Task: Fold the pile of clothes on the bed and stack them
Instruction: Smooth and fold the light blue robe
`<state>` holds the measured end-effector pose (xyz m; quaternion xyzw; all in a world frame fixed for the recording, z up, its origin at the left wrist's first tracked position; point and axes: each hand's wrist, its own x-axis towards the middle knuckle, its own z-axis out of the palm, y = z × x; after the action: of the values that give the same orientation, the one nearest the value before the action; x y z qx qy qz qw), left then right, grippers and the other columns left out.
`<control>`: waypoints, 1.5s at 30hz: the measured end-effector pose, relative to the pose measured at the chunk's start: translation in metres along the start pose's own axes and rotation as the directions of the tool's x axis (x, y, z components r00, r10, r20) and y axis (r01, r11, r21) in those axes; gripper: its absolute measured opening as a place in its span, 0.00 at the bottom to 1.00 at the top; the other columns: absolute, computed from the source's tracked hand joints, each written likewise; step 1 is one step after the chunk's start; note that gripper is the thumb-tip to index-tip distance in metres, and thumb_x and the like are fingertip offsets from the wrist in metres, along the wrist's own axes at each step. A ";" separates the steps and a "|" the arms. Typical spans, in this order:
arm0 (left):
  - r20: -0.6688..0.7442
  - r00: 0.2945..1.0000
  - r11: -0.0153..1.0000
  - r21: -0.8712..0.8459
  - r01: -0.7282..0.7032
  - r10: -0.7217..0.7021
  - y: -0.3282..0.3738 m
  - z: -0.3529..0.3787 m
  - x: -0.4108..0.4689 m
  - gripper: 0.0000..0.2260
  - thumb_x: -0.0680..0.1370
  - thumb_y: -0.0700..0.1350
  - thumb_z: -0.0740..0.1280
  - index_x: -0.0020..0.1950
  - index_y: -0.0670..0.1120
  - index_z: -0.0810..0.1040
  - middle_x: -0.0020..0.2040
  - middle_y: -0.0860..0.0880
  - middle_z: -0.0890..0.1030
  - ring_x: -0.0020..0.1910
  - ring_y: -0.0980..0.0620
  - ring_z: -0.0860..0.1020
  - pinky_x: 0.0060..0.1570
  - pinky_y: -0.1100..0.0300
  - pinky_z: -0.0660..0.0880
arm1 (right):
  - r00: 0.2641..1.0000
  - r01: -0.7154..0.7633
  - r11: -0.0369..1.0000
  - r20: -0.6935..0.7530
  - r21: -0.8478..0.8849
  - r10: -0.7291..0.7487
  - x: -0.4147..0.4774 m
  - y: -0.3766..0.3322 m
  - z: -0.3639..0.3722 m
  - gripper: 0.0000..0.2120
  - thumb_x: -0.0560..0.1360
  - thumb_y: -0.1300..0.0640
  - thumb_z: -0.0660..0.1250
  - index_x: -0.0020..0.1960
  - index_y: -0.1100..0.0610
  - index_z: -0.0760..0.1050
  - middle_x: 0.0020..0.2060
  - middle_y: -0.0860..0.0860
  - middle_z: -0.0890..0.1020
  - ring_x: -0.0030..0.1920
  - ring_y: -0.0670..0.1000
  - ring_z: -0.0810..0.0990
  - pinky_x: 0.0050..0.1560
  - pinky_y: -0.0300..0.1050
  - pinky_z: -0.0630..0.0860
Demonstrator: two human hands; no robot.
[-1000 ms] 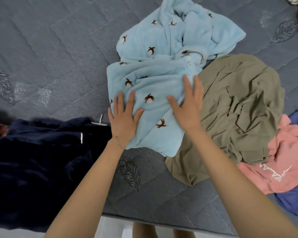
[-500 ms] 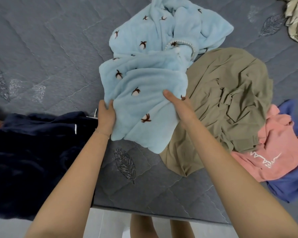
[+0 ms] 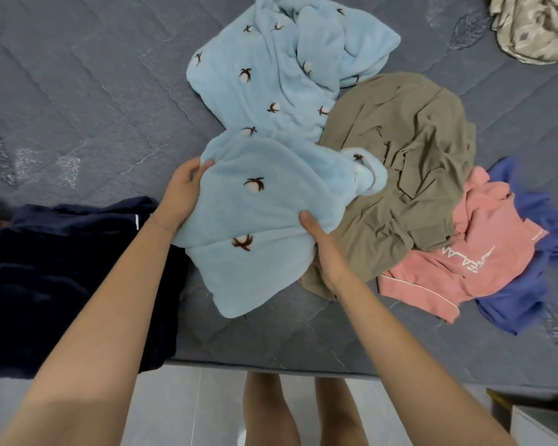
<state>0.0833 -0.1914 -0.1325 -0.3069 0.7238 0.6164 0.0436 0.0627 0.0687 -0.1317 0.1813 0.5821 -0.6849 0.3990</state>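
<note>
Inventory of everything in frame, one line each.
bed: 1, grey quilted, under all the clothes
light blue fleece: 1 or 2 pieces, cannot tell; centre, near part held
olive garment: 1, olive, right of fleece
pink garment: 1, pink with white lettering, far right
purple garment: 1, blue-purple, under pink garment
navy garment: 1, dark navy, left bed edge
patterned cloth: 1, beige, top right corner
floor: pale, bottom
left hand: grips fleece's left edge
right hand: grips fleece's right edge, thumb on top
legs: 2, bare, bottom centre

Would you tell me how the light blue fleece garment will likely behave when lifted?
Probably floppy: the light blue fleece garment sags and bunches between the left hand and right hand. Likely bulky yet light, given its thick plush pile. Its fuzzy surface should grip well rather than slip.
</note>
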 end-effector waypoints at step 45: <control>-0.185 0.936 0.669 0.740 -0.069 0.301 -0.029 0.001 -0.042 0.16 0.85 0.52 0.55 0.55 0.39 0.72 0.34 0.44 0.75 0.31 0.46 0.69 0.35 0.53 0.62 | 0.792 0.349 0.407 0.032 -0.844 -0.610 0.082 -0.046 0.005 0.12 0.77 0.53 0.69 0.40 0.55 0.68 0.42 0.50 0.73 0.41 0.44 0.66 0.41 0.38 0.62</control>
<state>0.1316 -0.1756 -0.1396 -0.2761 0.9331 0.2304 -0.0097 -0.0211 0.0368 -0.1586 -0.1054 0.9060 -0.3880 0.1321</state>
